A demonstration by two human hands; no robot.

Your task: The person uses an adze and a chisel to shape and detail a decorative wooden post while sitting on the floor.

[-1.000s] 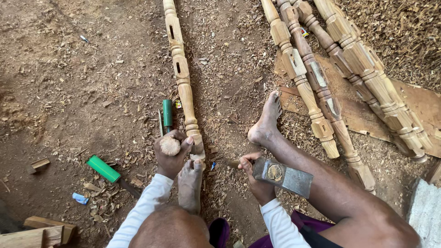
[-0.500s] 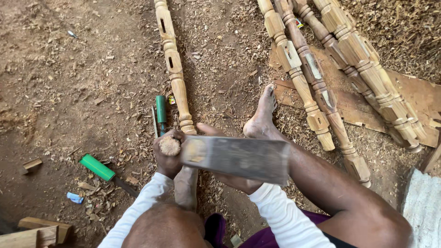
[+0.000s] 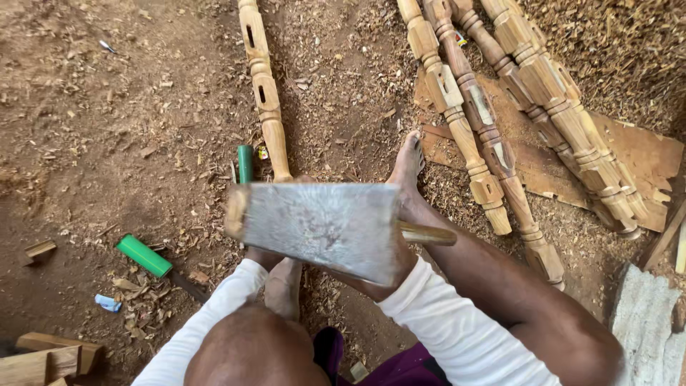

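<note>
A big flat grey metal blade (image 3: pixel 321 225) with a round wooden handle (image 3: pixel 427 234) is lifted up close to the camera. It hides both hands, so I cannot tell how they are closed. The handle pokes out on the right side, above the right white sleeve (image 3: pixel 457 329). The left white sleeve (image 3: pixel 207 329) reaches under the blade.

The long carved wooden post (image 3: pixel 264 93) lies on the dirt floor (image 3: pixel 107 107), running away from the hands. Its near end goes under the blade, between the person's two bare feet. The right foot (image 3: pixel 407 171) rests just beside it. Two green-handled tools (image 3: pixel 245 163) (image 3: pixel 144 255) lie to the left of the hands. More carved posts (image 3: pixel 500 121) are piled to the right.

The heavy blade could slip off the post and hit a bare foot or the hidden left hand, as both are so close.
</note>
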